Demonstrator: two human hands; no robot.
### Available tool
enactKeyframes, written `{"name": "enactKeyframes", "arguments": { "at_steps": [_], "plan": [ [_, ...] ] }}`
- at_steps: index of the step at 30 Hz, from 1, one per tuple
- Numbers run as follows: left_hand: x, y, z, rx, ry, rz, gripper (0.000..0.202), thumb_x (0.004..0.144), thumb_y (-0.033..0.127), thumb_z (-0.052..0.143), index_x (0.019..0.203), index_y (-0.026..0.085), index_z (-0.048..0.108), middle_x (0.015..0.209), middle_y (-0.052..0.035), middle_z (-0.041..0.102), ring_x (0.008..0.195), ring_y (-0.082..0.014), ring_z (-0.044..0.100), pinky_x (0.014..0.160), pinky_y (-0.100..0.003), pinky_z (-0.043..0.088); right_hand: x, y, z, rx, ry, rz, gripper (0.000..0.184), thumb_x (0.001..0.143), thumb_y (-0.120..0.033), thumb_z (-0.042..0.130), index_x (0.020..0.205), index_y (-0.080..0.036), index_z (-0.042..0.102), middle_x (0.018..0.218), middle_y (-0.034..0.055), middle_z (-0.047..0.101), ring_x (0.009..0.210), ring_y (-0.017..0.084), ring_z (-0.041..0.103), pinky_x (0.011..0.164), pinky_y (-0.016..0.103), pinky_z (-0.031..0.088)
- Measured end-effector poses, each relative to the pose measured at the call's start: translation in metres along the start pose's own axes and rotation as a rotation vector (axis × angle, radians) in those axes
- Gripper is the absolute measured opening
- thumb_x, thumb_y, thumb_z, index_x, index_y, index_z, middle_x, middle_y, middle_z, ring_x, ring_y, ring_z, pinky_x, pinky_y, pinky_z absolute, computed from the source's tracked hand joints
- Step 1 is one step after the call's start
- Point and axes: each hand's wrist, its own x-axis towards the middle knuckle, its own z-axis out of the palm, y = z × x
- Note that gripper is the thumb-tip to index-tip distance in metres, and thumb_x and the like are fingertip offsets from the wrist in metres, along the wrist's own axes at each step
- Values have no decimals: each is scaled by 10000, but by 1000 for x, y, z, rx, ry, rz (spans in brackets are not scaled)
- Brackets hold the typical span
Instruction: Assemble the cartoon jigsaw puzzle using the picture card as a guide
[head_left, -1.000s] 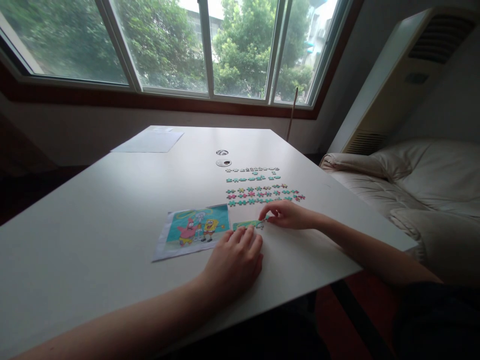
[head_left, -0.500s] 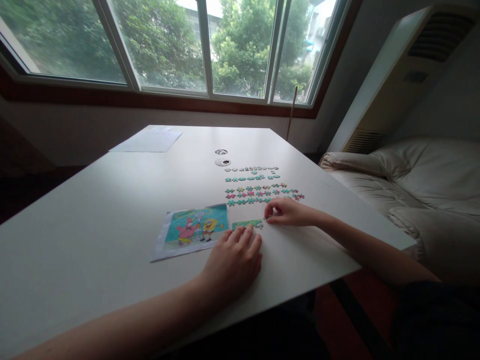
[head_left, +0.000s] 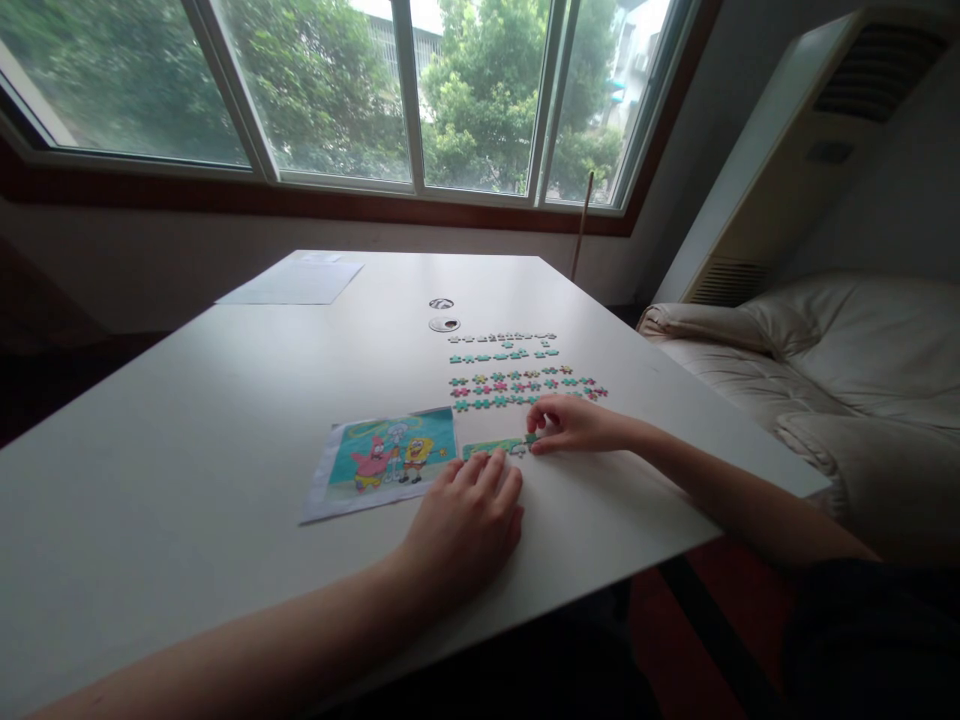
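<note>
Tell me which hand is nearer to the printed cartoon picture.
Left. The left hand lies flat just off the near right corner of the cartoon picture, fingertips at the joined puzzle strip. The right hand sits farther right, beyond that strip, pinching a puzzle piece at its end.

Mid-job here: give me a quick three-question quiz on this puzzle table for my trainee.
1. True or false: the left hand lies on the reference picture.
2. Where are the loose pieces laid out? A) on the reference picture B) in rows beyond the right hand C) on the bed
3. Fill in: the right hand pinches a puzzle piece at the ____ end of the joined strip.
Key: 1 false; 2 B; 3 right.
</note>
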Motion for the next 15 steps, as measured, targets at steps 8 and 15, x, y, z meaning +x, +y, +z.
{"name": "enactKeyframes", "arguments": {
  "at_steps": [8,15],
  "plan": [
    [0,0,-3,-3,-7,-3,283,862,244,415,1094,148,545,1228,-138,540,1068,-289,509,867,-454,418,0,-3,3,11,-7,-6,260,718,-384,655,848,-161,627,765,13,539,690,113,467,619,219,356],
    [-1,1,-2,-9,-6,-2,273,856,234,425,1087,151,544,1228,-136,538,1075,-286,504,873,-451,412,0,-1,1,60,-19,6,275,763,-397,601,881,-149,621,777,20,550,657,98,460,585,206,356]
  ]
}}
